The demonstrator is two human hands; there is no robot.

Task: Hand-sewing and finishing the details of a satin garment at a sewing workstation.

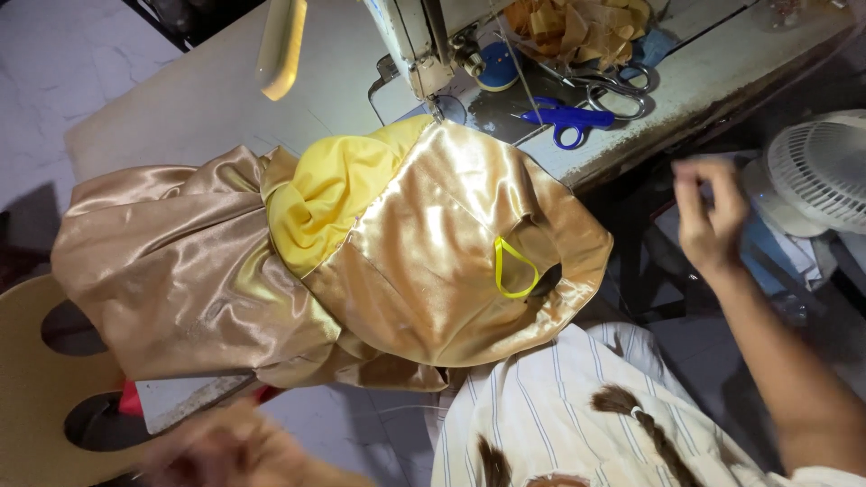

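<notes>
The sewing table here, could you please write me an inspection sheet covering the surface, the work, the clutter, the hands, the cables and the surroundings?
Surface: pale, worn sewing table with a sewing machine on it.
Job's things: gold satin garment with yellow lining and a yellow loop, heaped below the needle.
Clutter: blue snips, metal scissors, fabric scraps.
Hands: left hand blurred, low at the frame edge, grip unclear; right hand raised off the table, fingers pinched, nothing visible in them.
Cables: nothing seen.
Surroundings: white fan on the right, tan chair on the left.
</notes>
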